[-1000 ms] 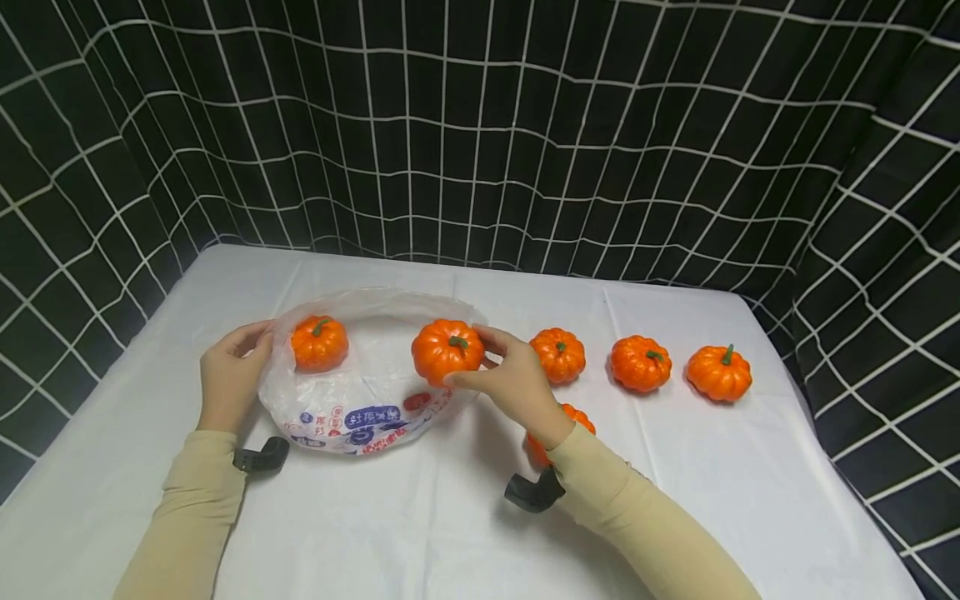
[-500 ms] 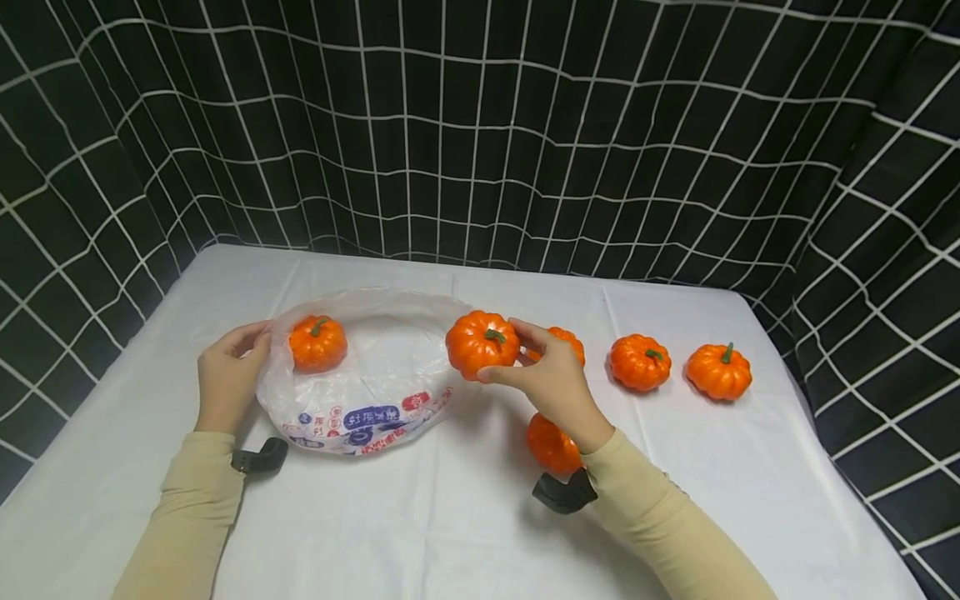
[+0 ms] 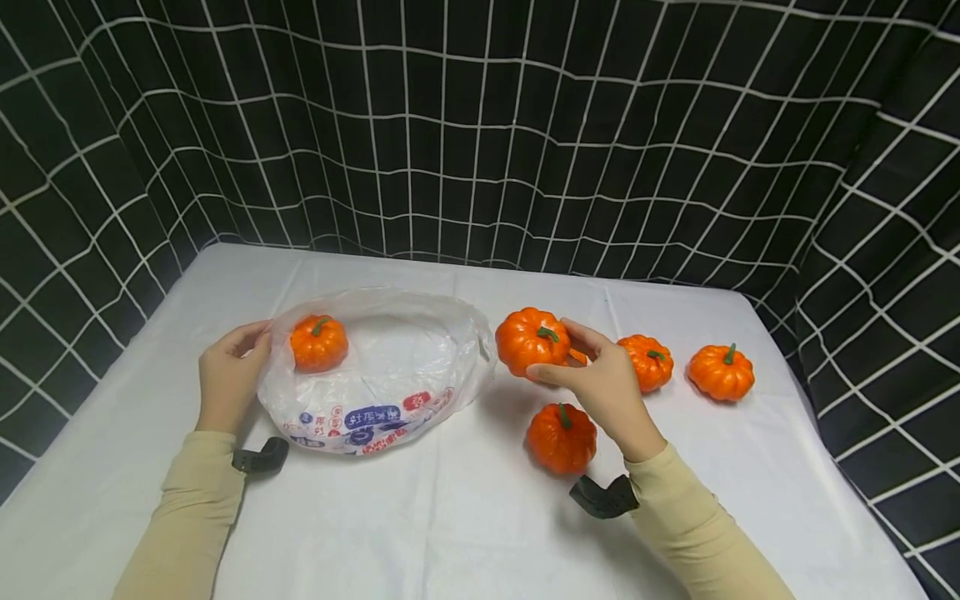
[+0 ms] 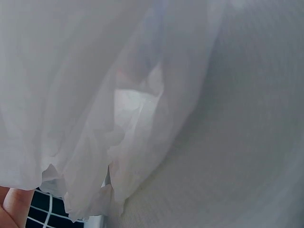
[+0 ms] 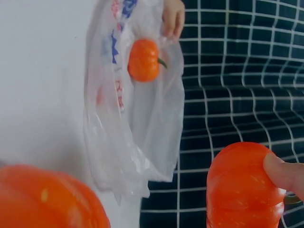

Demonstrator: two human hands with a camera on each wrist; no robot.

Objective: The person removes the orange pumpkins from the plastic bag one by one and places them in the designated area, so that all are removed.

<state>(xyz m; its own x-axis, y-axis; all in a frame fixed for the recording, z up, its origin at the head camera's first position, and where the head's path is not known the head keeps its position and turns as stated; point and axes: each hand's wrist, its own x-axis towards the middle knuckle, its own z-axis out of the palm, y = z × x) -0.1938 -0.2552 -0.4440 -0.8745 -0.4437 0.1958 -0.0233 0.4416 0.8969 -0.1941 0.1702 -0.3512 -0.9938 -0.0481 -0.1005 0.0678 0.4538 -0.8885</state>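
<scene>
My left hand [image 3: 232, 367] pinches the left rim of a thin white plastic bag [image 3: 375, 421] with red and blue print. The bag lies with its mouth spread wide, and a small orange pumpkin [image 3: 318, 343] sits in its left part. To the right of the bag, my right hand [image 3: 606, 379] grips another orange pumpkin [image 3: 525, 342] with a green stem, held above the table. In the right wrist view a fingertip presses on the side of this held pumpkin [image 5: 242, 185]. The white plastic [image 4: 80, 109] fills much of the left wrist view, hiding most of the left hand.
One pumpkin [image 3: 562, 439] stands on the white tablecloth [image 3: 480, 517] below the right hand. Another [image 3: 579, 357] is mostly hidden behind the held one. Farther right are a partly covered pumpkin [image 3: 651, 364] and one at the end [image 3: 722, 372]. A black gridded curtain [image 3: 480, 133] surrounds the table.
My right hand has moved right with its pumpkin, from over the bag's mouth to beyond its right rim. The left hand and the bag's left side have stayed in place.
</scene>
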